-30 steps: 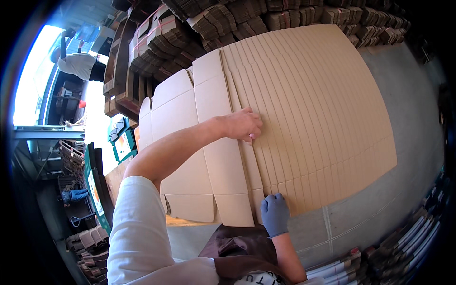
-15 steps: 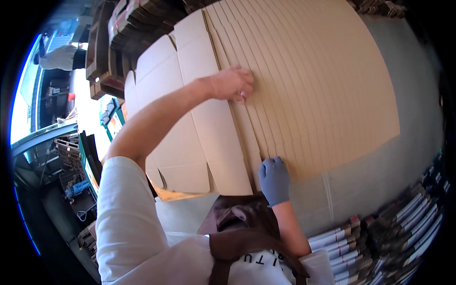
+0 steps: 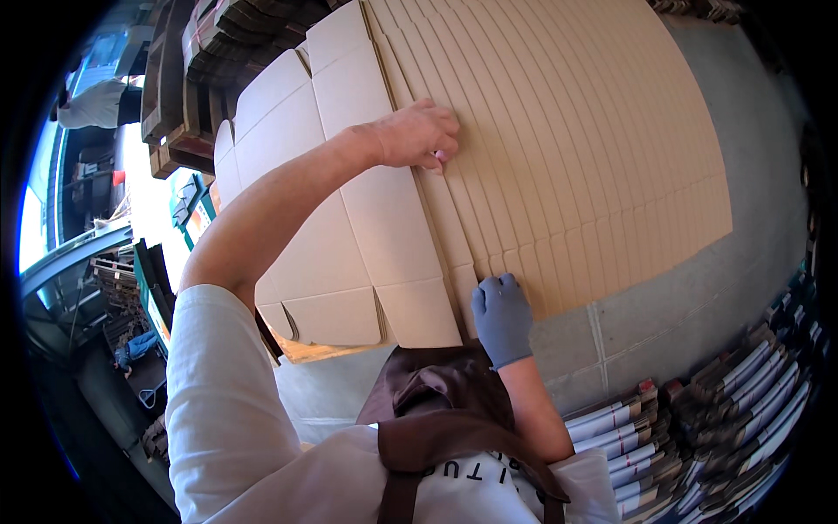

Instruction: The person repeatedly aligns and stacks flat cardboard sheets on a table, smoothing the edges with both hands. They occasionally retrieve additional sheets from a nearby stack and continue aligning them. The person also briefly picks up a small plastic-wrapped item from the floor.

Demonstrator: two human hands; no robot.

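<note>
Flat brown cardboard sheets [image 3: 576, 148] lie fanned out in an overlapping row, their edges running away from me. At the left of the row rests a stack of flat, creased carton blanks [image 3: 301, 192] with slotted flaps. My bare left hand [image 3: 417, 135] reaches across these blanks and rests on the first fanned edges. Its fingers are curled closed, with a small pink spot at the fingertips that I cannot make out. My right hand [image 3: 504, 319], in a grey glove, is closed at the near edge of the fanned sheets, its fingertips curled against them.
Wooden pallets [image 3: 179, 113] and bundled cardboard [image 3: 244, 39] stand at the far left. Strapped bundles of flat cartons [image 3: 620, 450] lie at the near right. Grey floor [image 3: 611, 336] surrounds the sheets. Another person [image 3: 94, 105] is in the background at upper left.
The whole view has shifted slightly, so the cardboard and hands appear a little higher and farther left. Both hands keep about the same places on the sheets.
</note>
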